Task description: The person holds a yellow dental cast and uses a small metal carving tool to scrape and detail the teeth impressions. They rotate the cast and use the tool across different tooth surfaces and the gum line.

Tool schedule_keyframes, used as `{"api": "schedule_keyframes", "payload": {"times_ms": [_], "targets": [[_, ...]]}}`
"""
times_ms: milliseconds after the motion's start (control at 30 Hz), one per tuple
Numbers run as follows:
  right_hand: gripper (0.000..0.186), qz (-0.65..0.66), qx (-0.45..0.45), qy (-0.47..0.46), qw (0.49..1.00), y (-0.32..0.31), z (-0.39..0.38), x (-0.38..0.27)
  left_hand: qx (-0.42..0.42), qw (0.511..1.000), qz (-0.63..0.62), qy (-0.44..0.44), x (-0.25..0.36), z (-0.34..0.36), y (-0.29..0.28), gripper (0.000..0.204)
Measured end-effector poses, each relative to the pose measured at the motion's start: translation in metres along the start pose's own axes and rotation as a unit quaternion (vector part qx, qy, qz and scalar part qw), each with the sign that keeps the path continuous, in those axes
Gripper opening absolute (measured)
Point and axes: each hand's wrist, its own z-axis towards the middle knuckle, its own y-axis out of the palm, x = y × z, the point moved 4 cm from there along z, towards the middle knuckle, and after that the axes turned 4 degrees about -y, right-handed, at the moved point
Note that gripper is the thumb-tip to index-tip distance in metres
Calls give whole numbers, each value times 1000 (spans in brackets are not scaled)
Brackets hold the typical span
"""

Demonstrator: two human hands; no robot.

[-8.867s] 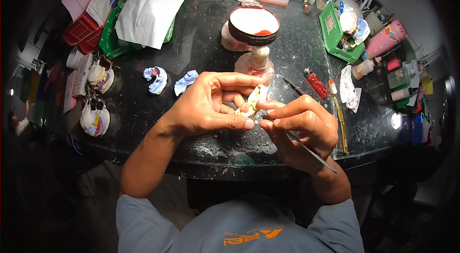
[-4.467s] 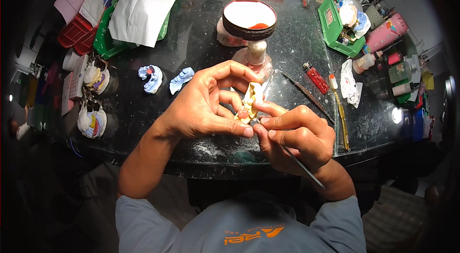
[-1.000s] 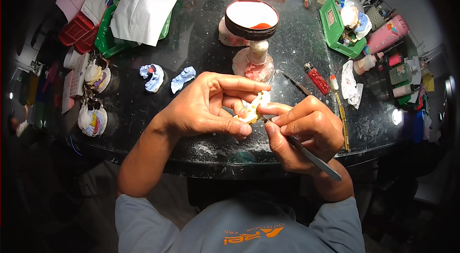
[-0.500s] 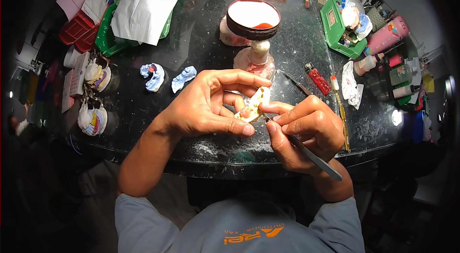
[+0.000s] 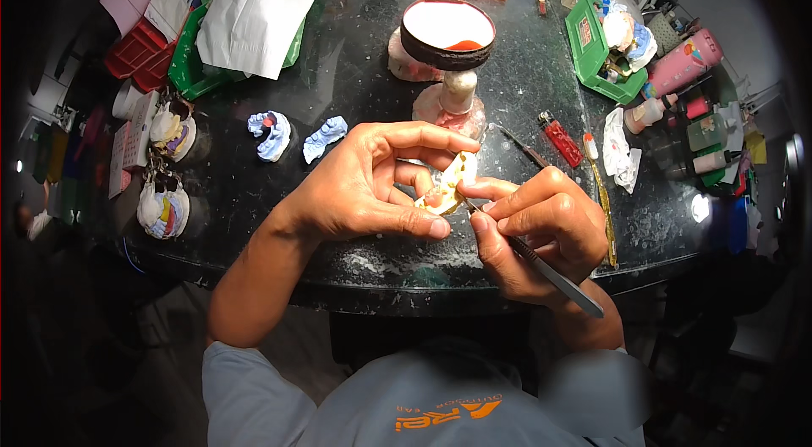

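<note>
Between the thumb and fingers of my left hand (image 5: 364, 185) sits a small cream-coloured dental cast (image 5: 455, 178), with yellowish and pinkish patches. My right hand (image 5: 545, 231) grips a slim grey metal carving knife (image 5: 550, 274) like a pen. Its handle slants down to the right past my palm, and its tip meets or nearly meets the cast; my fingers partly hide that spot. My right index fingertip rests close against the cast's edge. Just beyond my hands stands a burner-like post (image 5: 458, 93), below a round pan (image 5: 447, 28) holding white and red material.
Blue-white dental models (image 5: 269, 138) and a blue piece (image 5: 324, 138) lie to the left. Articulated casts (image 5: 163, 208) stand farther left. A red lighter (image 5: 559, 141), a dark-tipped tool (image 5: 523, 145) and a yellow toothbrush (image 5: 602, 193) lie right. Green baskets (image 5: 605, 79) stand behind.
The cast and the knife have shifted only very slightly in my fingers. Both hands otherwise keep the same place and grip.
</note>
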Motion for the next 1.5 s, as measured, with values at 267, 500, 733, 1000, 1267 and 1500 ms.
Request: {"api": "schedule_keyframes", "payload": {"times_ms": [267,500,733,1000,1267,1500], "targets": [[22,1,10,2,1000,0,-2,0,9,1000,13,-3,1,1,2,82],[24,-7,-2,-2,1000,0,-3,1,32,998,47,6,1,0,3,79],[23,-18,-17,-15,1000,1,1,-2,33,998,54,14,4,-1,3,77],[22,-7,-19,-1,1000,2,0,-1,30,997,71,29,5,-1,3,75],[21,-3,-19,4,1000,3,-1,1,69,987,141,35,6,-2,0,70],[19,-9,-32,9,999,4,0,0,76,981,173,48,5,-3,-3,69]]}}
